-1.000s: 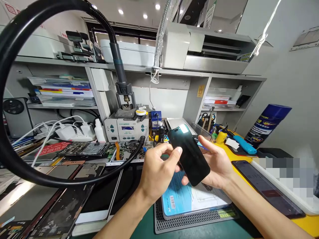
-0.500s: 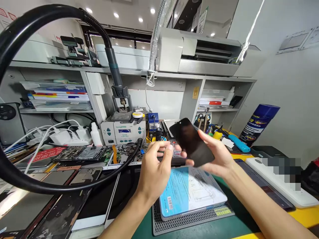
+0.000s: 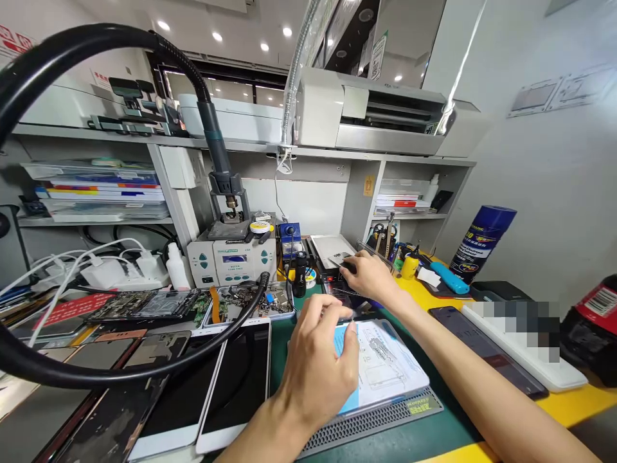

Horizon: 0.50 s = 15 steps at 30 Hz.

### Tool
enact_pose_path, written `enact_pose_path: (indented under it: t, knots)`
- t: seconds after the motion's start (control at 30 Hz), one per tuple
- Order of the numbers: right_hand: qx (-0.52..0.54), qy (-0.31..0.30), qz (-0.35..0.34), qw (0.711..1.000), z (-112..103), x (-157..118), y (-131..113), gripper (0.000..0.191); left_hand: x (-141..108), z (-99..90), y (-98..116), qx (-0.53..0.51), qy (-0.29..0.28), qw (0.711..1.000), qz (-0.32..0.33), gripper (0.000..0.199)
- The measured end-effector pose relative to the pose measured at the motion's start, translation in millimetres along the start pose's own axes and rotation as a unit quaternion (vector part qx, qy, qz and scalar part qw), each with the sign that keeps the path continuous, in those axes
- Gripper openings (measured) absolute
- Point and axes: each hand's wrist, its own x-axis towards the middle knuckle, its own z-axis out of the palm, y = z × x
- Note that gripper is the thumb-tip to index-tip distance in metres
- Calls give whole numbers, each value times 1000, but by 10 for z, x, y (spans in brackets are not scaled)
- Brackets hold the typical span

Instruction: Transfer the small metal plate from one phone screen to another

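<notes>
My left hand point(image 3: 321, 360) hovers over the near-left part of a blue-and-white printed package point(image 3: 393, 360). Its thumb and forefinger come together in a pinch, and what they hold, if anything, is too small to name. Farther back, my right hand point(image 3: 369, 276) reaches to the front edge of a silver flat-topped device point(image 3: 332, 244). Its fingers are closed on a thin, flat grey piece point(image 3: 339, 260), seen nearly edge-on. A grey perforated mat point(image 3: 371, 421) lies beneath the package.
A black hose point(image 3: 144, 379) arcs across the left side, over several screens and phones point(image 3: 236, 379). Behind it are a parts tray point(image 3: 279, 308) and a rework station point(image 3: 231, 257). At right are a spray can point(image 3: 482, 244), a dark phone point(image 3: 486, 350) and a bottle point(image 3: 592, 328).
My right hand has moved away and left to the silver device; the black phone-shaped panel it held is no longer plainly seen. My left hand has come lower and right, over the package.
</notes>
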Motion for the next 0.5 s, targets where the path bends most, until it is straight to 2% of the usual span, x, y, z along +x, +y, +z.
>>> enact_pose_path:
  t: [0.27,0.5]
  knots:
    - [-84,-54,-48,994,15,-10,64,38,-80,66,9,18,-11,999,45,19]
    - [-113,-77,-57,989,-33,43,80,38,-126,90,47,59,-13,994,88,20]
